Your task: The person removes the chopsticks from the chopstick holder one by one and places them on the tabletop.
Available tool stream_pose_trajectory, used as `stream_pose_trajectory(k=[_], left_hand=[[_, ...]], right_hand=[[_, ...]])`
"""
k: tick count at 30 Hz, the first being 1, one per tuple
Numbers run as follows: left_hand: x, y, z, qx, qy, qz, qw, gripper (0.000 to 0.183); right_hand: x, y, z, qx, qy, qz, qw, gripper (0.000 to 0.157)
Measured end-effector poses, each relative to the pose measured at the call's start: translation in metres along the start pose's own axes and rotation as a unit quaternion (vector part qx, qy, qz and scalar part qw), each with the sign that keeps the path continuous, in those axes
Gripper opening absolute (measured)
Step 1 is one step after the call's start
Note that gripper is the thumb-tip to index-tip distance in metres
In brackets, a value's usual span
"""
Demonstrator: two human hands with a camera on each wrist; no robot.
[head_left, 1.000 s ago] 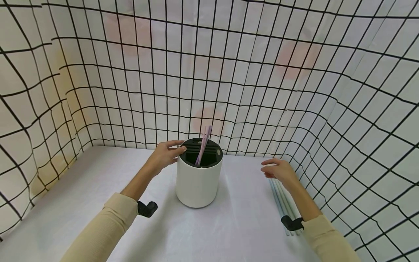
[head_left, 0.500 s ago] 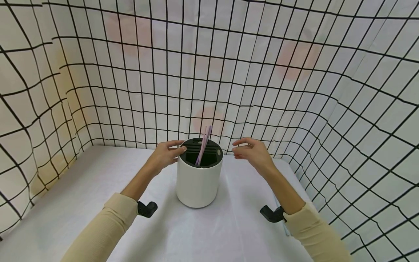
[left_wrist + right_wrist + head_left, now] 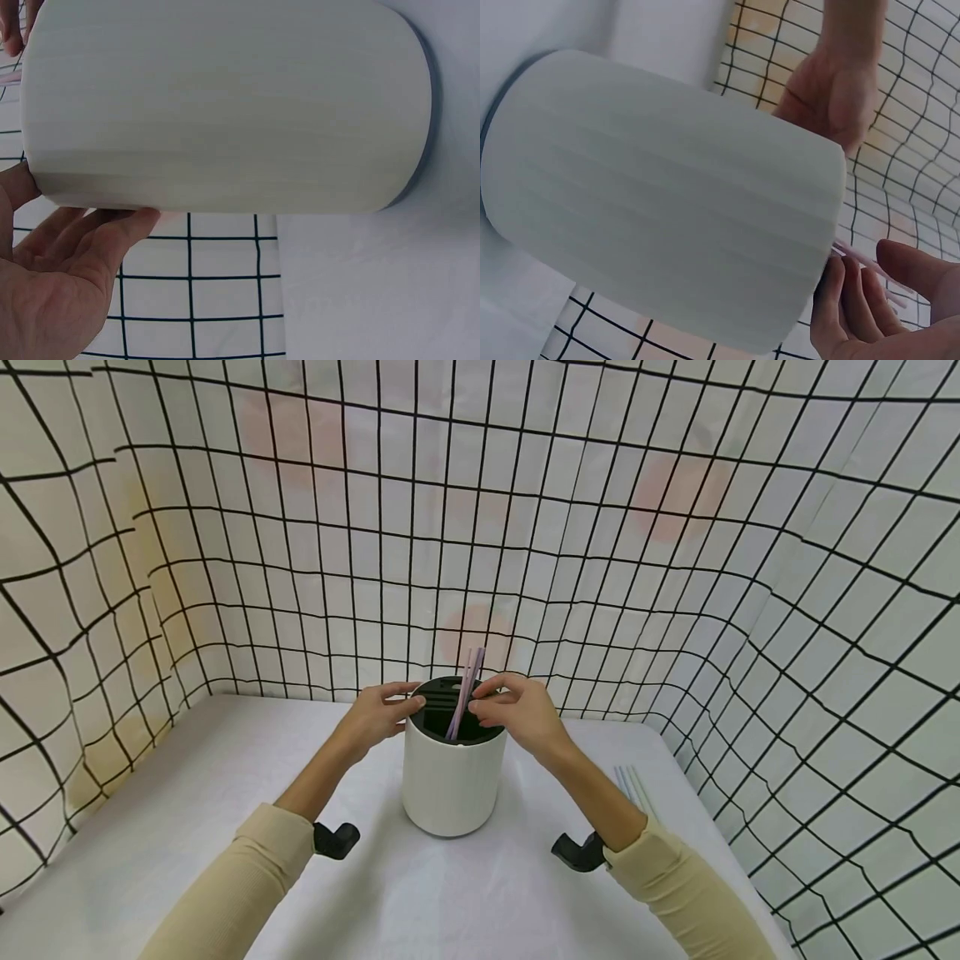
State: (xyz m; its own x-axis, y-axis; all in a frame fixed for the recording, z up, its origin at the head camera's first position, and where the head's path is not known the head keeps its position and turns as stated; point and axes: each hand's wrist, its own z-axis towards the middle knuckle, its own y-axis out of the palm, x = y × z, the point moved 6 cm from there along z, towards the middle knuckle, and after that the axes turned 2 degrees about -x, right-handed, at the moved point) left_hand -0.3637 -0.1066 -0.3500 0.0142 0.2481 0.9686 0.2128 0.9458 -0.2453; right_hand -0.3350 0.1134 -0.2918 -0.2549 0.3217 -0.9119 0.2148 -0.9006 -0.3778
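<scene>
A white cylindrical holder [image 3: 452,787] with a black slotted top [image 3: 438,693] stands upright on the table. Pink and purple thin sticks, like drinking straws [image 3: 468,672], lean out of its large front opening. My left hand [image 3: 377,714] grips the holder's upper left edge, thumb on the rim and fingers along the far side, as the left wrist view also shows. At the right rim, my right hand [image 3: 521,706] reaches over the opening, fingertips right beside the straws. In the right wrist view its thumb [image 3: 915,266] and fingers stand apart, with the straws passing between them.
Blue and green straws [image 3: 636,789] lie on the white-covered table [image 3: 360,893] at the right, partly hidden by the right forearm. Black wire grid [image 3: 480,560] encloses the back and both sides. Each wrist wears a black camera mount [image 3: 336,841].
My right hand has moved left from above the straws on the table to the holder's top, its fingertips reaching the pink and purple straws. My left hand keeps its hold on the holder.
</scene>
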Motion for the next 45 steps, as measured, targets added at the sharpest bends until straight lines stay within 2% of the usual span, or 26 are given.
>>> stream_pose_trajectory(k=[6, 15, 24, 32, 45], left_hand=[[0.001, 0.0, 0.0, 0.001, 0.002, 0.002, 1.0, 0.054], [0.0, 0.0, -0.001, 0.001, 0.005, 0.0, 1.0, 0.054], [0.0, 0.0, -0.001, 0.003, 0.006, 0.004, 1.0, 0.053], [0.0, 0.0, 0.0, 0.001, 0.008, 0.005, 1.0, 0.053], [0.0, 0.001, 0.0, 0.001, 0.006, 0.003, 1.0, 0.053]], right_hand=[[0.003, 0.01, 0.002, 0.019, -0.024, -0.029, 0.999, 0.016], [0.006, 0.02, 0.001, 0.051, -0.052, -0.085, 0.994, 0.018], [0.008, 0.027, 0.005, 0.07, -0.08, -0.115, 0.988, 0.022], [0.009, 0.027, 0.006, 0.078, -0.088, -0.107, 0.987, 0.016], [0.004, 0.022, 0.004, 0.09, -0.099, -0.054, 0.99, 0.014]])
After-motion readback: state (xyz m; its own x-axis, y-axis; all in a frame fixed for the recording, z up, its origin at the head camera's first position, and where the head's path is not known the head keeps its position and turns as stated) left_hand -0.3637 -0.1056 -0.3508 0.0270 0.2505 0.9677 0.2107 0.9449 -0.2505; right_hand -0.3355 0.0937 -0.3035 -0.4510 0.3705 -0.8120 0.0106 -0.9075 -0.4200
